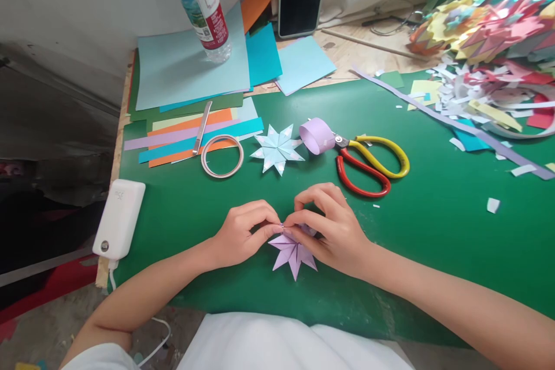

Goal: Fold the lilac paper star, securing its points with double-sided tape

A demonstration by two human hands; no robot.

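Note:
A folded purple paper star [295, 255] lies on the green tabletop close to my body. My left hand [243, 231] pinches at the star's upper edge with thumb and forefinger. From the other side my right hand [332, 228] pinches at the same spot, its fingers covering part of the star. Whether a small piece sits between the fingertips is too fine to make out. Just beyond my hands lie a light blue paper star [278, 149], a purple paper ring [317, 136] and a roll of tape [222, 156]. Scissors [373, 163] with red and yellow handles rest beside the ring.
A white power bank [119, 218] sits at the left edge. Paper strips [173, 141] and a metal blade-like tool [202, 127] lie behind the tape. A water bottle [203, 17] stands on coloured sheets [160, 69]. Paper scraps [451, 95] and folded paper ornaments [498, 23] fill the back right.

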